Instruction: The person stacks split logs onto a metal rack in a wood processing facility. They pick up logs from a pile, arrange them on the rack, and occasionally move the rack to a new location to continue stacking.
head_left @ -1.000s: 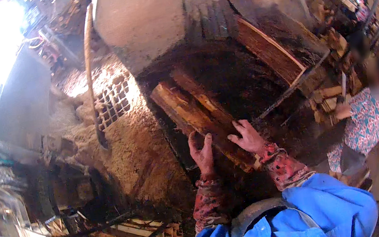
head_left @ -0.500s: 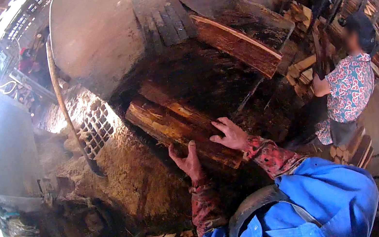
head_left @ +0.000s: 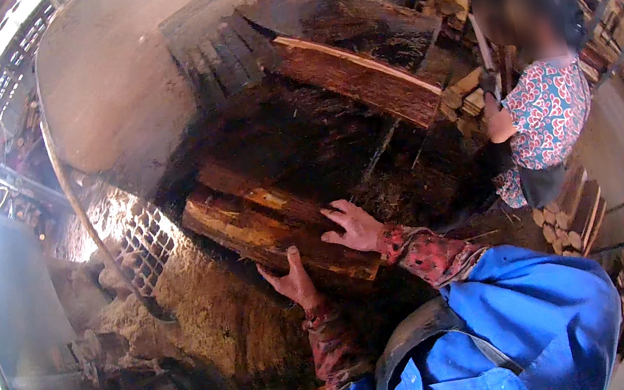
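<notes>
A thick, rough wooden slab, brown with yellowish worn patches, lies slantwise on the dark work surface in front of me. My left hand is at its near long edge, thumb up and fingers apart. Over the right part of the slab is my right hand, palm down with fingers spread. Neither hand is wrapped round the wood; whether every fingertip touches it I cannot tell. A second long board, reddish brown with a pale edge, lies farther off, its right end pointing toward the co-worker.
A co-worker in a patterned shirt stands at the right, beside stacked wood pieces. At left, a long wooden-handled tool leans near a grid and a sawdust heap. A large dusty panel stands beyond the work surface.
The whole view has shifted, so most things appear farther left. My hands stay at the slab with fingers apart. The co-worker's head and arm have moved.
</notes>
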A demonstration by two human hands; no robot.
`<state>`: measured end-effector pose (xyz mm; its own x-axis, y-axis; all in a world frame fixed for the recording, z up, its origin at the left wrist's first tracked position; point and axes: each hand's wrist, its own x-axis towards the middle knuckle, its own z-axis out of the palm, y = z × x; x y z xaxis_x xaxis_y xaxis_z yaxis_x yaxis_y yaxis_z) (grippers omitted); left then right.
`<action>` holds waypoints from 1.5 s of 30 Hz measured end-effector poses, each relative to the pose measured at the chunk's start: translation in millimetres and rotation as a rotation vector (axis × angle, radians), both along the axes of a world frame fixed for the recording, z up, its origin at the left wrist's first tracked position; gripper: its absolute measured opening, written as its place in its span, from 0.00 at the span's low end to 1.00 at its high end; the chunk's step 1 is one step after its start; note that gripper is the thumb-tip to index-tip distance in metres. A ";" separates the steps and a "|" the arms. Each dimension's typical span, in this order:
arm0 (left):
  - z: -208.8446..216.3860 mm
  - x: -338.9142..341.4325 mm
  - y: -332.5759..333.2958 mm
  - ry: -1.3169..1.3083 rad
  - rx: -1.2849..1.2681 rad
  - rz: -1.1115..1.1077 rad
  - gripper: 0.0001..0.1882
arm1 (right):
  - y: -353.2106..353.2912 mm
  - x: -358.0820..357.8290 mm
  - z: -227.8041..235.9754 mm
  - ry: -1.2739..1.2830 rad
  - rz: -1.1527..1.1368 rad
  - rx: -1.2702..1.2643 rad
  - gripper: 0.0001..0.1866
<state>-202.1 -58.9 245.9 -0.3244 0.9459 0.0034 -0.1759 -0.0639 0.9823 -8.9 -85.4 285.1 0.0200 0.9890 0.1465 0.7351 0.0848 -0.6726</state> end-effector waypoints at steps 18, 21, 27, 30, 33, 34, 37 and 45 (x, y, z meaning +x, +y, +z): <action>6.6 12.6 12.9 0.046 -0.105 -0.006 0.44 | 7.6 10.5 -7.0 -0.028 0.040 0.145 0.32; -26.2 -2.4 11.5 -0.094 -0.005 0.004 0.44 | -0.5 7.8 42.2 0.078 0.110 0.125 0.28; 21.8 37.3 8.4 -0.195 -0.103 -0.021 0.47 | 5.1 38.0 82.8 0.087 0.096 0.132 0.28; 26.0 47.6 12.2 0.102 -0.128 0.042 0.49 | 21.9 65.9 75.9 0.048 0.061 0.161 0.27; 30.1 53.5 15.2 -0.012 -0.111 0.015 0.49 | 53.8 92.1 58.9 0.015 -0.017 0.109 0.29; 33.2 55.3 17.7 -0.023 -0.114 0.005 0.49 | 65.3 97.8 54.4 -0.014 -0.047 0.089 0.30; 50.3 63.6 20.2 0.008 -0.146 -0.013 0.49 | 101.8 113.6 31.9 -0.187 -0.108 0.079 0.36; 63.9 63.9 29.5 0.150 -0.094 0.077 0.43 | 152.9 108.5 28.3 -0.454 -0.007 -0.224 0.46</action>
<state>-138.1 -29.5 309.9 -0.3988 0.9166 -0.0299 -0.0247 0.0218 0.9995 99.6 67.5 313.3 0.0098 0.9972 -0.0741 0.9578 -0.0306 -0.2859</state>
